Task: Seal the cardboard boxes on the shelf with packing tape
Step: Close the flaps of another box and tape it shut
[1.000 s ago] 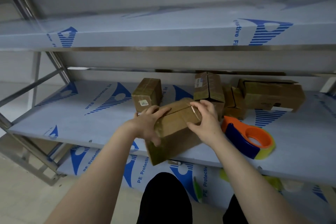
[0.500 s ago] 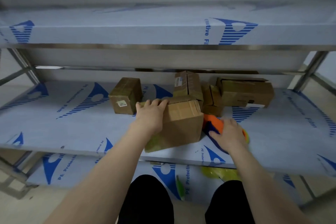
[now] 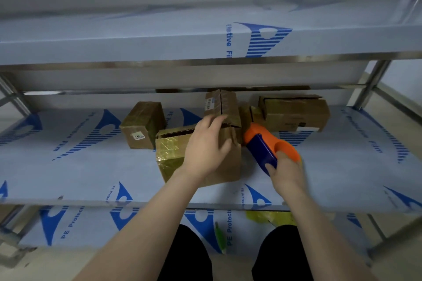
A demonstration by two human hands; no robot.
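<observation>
A cardboard box with shiny tape on its left part stands on the middle shelf, its top flaps slightly apart. My left hand rests on the box top, fingers over the far flap and thumb on the right flap. My right hand grips the orange and blue tape dispenser, which is lifted and points toward the box's right side. Behind stand a taped box with a label, an upright box and a wide box with loose flaps.
An upper shelf wrapped in blue-printed protective film overhangs the work area. Steel posts frame the right side. On the lower shelf lie a green object and something yellow. My dark-clad knees show at the bottom.
My right hand left the box, reached right and took hold of the tape dispenser, lifting it toward the box. The box came down flat on the shelf under my left hand.
</observation>
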